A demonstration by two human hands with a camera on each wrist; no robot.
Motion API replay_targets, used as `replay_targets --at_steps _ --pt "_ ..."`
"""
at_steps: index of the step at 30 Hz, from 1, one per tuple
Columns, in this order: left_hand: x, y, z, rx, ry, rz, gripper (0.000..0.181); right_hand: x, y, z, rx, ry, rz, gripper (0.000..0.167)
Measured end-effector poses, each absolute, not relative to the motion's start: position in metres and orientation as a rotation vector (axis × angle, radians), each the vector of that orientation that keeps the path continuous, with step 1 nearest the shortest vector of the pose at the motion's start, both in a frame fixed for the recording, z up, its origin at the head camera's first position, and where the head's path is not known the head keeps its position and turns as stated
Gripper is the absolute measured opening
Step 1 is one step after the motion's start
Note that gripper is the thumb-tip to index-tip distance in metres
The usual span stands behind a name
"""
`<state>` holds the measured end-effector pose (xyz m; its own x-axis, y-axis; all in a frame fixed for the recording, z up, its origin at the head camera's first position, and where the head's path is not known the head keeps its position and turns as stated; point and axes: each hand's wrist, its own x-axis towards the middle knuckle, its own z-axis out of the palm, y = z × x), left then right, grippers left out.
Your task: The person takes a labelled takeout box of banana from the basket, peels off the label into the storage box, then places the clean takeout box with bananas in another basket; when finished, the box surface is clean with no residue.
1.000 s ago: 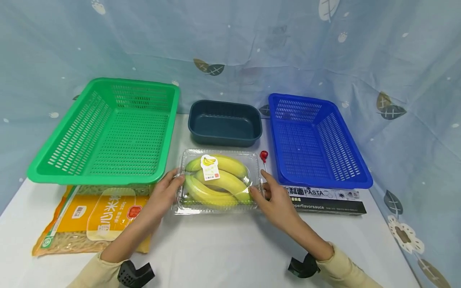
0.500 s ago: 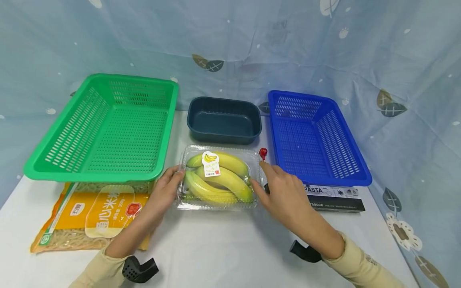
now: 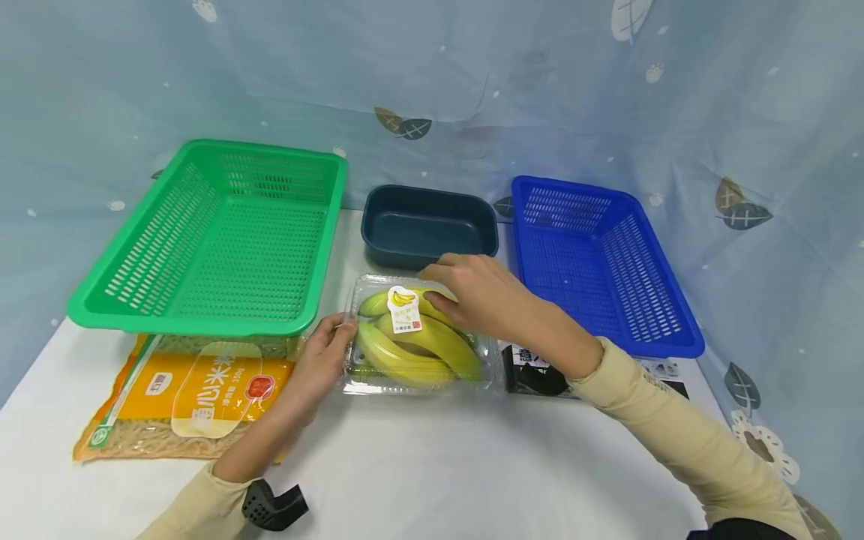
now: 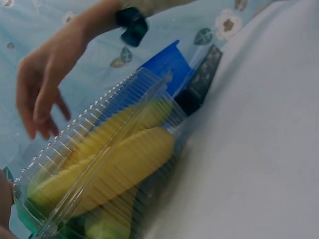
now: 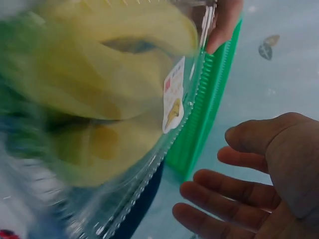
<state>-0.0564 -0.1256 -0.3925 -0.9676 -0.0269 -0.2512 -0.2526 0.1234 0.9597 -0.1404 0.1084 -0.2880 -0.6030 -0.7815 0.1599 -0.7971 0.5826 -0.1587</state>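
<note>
A clear plastic box of bananas (image 3: 421, 349) with a white banana label on its lid lies mid-table in the head view. My left hand (image 3: 326, 356) grips its left edge, thumb at the rim. In the right wrist view, fingers of that hand (image 5: 224, 22) show at the box's edge. My right hand (image 3: 475, 289) is over the far right part of the box. Seen from the left wrist, the right hand (image 4: 47, 84) hangs above the lid, apart from it. Its fingers (image 5: 224, 191) are loosely bent and hold nothing.
A green basket (image 3: 202, 327) stands left, above an orange noodle bag (image 3: 223, 386). Behind the box is a dark teal bin (image 3: 430, 259). At right, a blue basket (image 3: 607, 345) stands behind a black pasta box (image 3: 523, 379), partly hidden by the right arm.
My right hand has left the box's right edge and swung up and left over the lid. It now hides the red lollipop in the head view. My left hand keeps its grip on the box.
</note>
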Motion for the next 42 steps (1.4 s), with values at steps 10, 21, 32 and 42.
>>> replay_targets --at_steps 10,21,32,42 --pt "-0.056 -0.125 -0.394 -0.277 2.189 1.964 0.053 -0.169 0.067 -0.298 1.517 -2.806 0.128 0.021" --pt "-0.056 -0.126 -0.394 -0.257 2.194 1.95 0.053 -0.171 0.06 -0.305 1.544 -2.724 0.116 0.009" --pt "-0.056 -0.128 -0.394 -0.268 2.193 1.941 0.052 -0.168 0.061 -0.3 1.551 -2.849 0.317 0.022" --pt "-0.057 -0.129 -0.395 -0.291 2.143 1.962 0.053 -0.16 0.067 -0.291 1.555 -2.811 0.354 0.022"
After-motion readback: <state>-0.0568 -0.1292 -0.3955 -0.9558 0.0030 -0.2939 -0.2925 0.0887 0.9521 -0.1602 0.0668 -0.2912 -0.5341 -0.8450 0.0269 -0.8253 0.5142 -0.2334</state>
